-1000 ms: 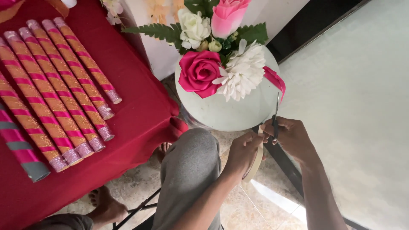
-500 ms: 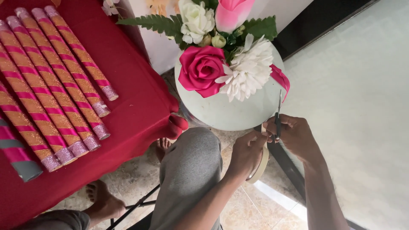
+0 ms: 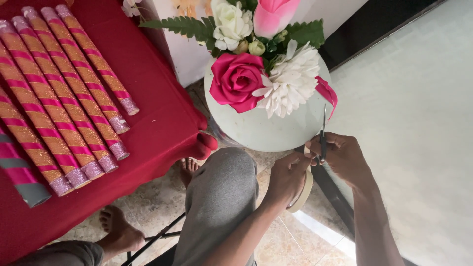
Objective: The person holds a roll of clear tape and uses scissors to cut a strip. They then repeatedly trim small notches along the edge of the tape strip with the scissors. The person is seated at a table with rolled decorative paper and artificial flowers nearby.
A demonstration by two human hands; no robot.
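Scissors [image 3: 322, 129] sit clamped in my right hand [image 3: 345, 156], blades up beside the pink ribbon [image 3: 327, 93] at the white round board [image 3: 261, 125]; since a second ago they have barely shifted; my left hand [image 3: 286, 177] stays pinched at the board's edge, tape roll [image 3: 303, 192] beneath, so I judge the cut still pending.

Tape roll [image 3: 301, 194] — mostly behind left hand [image 3: 286, 178]

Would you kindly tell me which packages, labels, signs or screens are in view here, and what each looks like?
No labels, signs or screens in view.
Wrapped tubes: side by side on the red table, left; long cylinders, orange glitter with pink spiral stripes and silvery ends.
Grey-banded pink tube: far left edge, partly cut off.
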